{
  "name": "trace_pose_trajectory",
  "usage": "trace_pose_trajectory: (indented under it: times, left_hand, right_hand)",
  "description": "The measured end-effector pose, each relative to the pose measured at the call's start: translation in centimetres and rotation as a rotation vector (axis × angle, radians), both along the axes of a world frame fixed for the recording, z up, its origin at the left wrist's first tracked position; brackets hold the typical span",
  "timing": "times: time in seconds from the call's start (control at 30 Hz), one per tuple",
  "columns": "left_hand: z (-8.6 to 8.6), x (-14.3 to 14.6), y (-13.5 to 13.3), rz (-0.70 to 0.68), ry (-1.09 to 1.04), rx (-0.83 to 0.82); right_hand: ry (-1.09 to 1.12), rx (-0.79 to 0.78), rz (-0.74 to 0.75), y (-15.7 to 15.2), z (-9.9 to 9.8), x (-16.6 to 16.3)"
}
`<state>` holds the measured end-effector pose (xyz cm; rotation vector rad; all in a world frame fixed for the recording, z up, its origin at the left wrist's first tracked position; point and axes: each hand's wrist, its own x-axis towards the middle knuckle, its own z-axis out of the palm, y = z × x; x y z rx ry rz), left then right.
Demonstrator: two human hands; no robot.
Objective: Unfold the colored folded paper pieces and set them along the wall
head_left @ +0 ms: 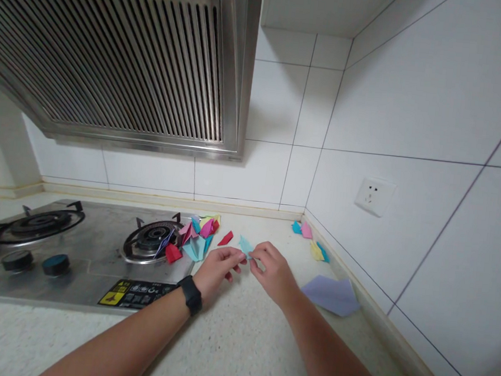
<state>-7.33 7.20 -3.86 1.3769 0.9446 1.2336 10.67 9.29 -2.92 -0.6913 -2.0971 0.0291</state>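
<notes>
Between my two hands is a small light-blue piece of folded paper, above the speckled counter. My left hand, with a black watch on its wrist, pinches its lower edge with thumb and finger. My right hand pinches the same paper from the right, the fingertips of both hands close together. Just left of the paper lies a small red folded paper. A pile of colourful folded papers sits farther left, partly over the stove's edge.
The gas stove with two burners fills the left, under a steel range hood. A lavender paper sheet lies by my right forearm. Small pink and yellow folded papers lie along the right wall, below a socket.
</notes>
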Motion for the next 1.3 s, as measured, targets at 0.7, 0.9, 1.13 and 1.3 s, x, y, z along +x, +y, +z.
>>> trace_pose_trajectory:
  times: [0.7, 0.9, 1.13, 1.3]
  left_hand:
    - [-1.5, 1.3, 4.4, 0.056, 0.347, -0.012]
    - [-1.4, 6.1, 11.2, 0.056, 0.471, 0.078]
    - [-2.7, 13.5, 20.3, 0.07, 0.541, 0.037]
    - [-3.0, 16.9, 24.5, 0.084, 0.632, 0.023]
  right_hand:
    - [-0.103, -0.204, -0.084, -0.3, 3.4, 2.1]
    - [0.027, -0.008, -0.289, 1.2, 0.8, 4.9]
    - [0.331, 0.004, -0.523, 5.3, 1.8, 10.3]
    - [0.658, -0.005, -0.548, 6.1, 3.3, 12.4]
